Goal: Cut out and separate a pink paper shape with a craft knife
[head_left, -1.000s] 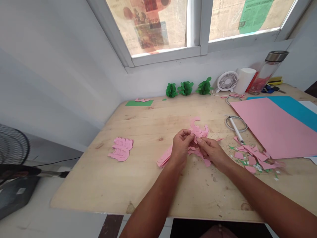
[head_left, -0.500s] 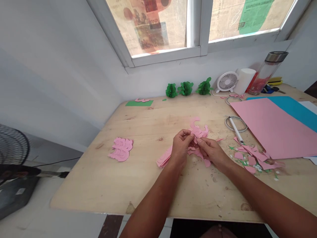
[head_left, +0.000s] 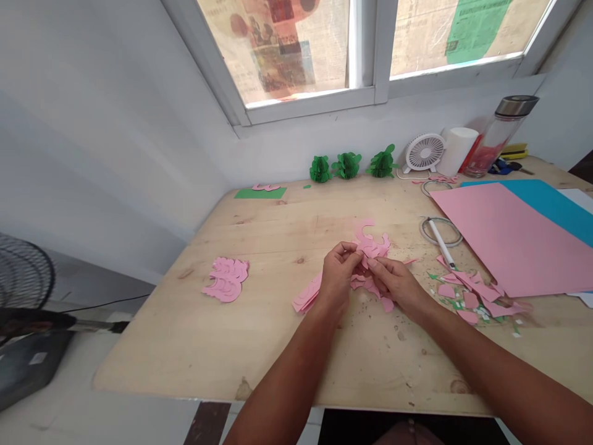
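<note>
My left hand [head_left: 340, 272] and my right hand [head_left: 393, 281] meet over the middle of the table, both closed in a pinch. Between their fingertips is a small piece of pink paper [head_left: 365, 260], partly hidden by the fingers. Curved pink paper scraps [head_left: 373, 245] lie just beyond and beneath my hands. A folded pink paper strip [head_left: 306, 296] sits beside my left wrist, partly covered by it. Farther left rests a stack of scalloped pink cutouts [head_left: 227, 279].
Pink, green and white scraps [head_left: 477, 300] litter the right side, near a white pen [head_left: 441, 243] and a large pink sheet [head_left: 514, 238]. Green paper figures [head_left: 346, 165], a small white fan [head_left: 425, 152] and a glass bottle [head_left: 498, 139] stand along the wall.
</note>
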Demonstrator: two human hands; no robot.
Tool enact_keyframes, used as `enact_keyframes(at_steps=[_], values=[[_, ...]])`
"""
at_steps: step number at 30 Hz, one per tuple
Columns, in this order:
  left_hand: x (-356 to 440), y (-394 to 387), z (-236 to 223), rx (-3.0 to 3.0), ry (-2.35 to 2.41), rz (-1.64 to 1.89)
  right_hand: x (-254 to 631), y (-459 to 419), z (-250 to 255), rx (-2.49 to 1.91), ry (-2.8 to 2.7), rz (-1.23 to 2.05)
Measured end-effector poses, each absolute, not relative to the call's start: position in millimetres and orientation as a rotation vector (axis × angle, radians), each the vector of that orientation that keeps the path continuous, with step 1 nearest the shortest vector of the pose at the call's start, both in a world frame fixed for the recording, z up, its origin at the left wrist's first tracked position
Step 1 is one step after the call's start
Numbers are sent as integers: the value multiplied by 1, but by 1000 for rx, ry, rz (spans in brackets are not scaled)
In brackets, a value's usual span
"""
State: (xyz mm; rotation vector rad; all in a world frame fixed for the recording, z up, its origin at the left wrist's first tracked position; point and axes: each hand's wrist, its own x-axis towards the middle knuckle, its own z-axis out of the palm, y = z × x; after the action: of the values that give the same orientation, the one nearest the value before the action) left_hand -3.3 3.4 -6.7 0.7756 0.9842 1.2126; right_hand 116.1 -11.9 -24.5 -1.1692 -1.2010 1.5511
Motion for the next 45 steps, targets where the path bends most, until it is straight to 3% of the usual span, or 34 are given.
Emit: enact_keyframes(at_steps=[45], values=[[-4,3,-6,793,983,1212,116,-13,-21,-1178,-1216,1548]])
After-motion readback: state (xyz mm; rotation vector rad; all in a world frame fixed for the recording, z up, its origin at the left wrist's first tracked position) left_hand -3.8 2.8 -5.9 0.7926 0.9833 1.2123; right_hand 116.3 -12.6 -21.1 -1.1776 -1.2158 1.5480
